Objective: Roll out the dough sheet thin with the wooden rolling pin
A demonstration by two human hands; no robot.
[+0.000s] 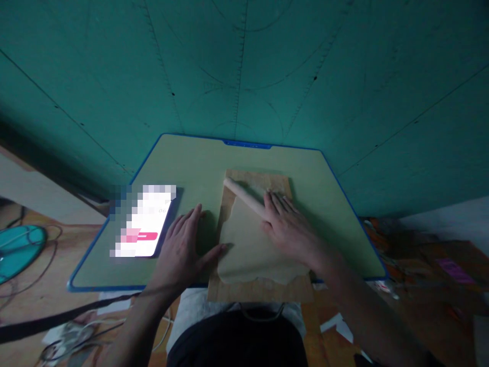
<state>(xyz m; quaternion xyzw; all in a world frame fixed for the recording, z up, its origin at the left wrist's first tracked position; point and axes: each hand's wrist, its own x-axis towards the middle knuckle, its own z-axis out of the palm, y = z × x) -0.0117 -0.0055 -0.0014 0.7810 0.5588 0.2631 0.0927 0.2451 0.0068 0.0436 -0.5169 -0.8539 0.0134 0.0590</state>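
On the tabletop (191, 163), a phone (153, 221) lies by the left edge; to its right, a board (260, 293) overhangs the near edge. On the board lies a dough sheet (244, 250), and a rolling pin (246, 198) slants from the board's far left corner.

A matt, wood-grained surface is shown by the board (260, 293); a smooth, matt finish is seen on the counter (191, 163).

The only view looks from the wearer's head, forward and steeply down over the lap (237, 339), close above the low table (191, 163), taking in its whole top and the green wall (244, 66) beyond its far edge.
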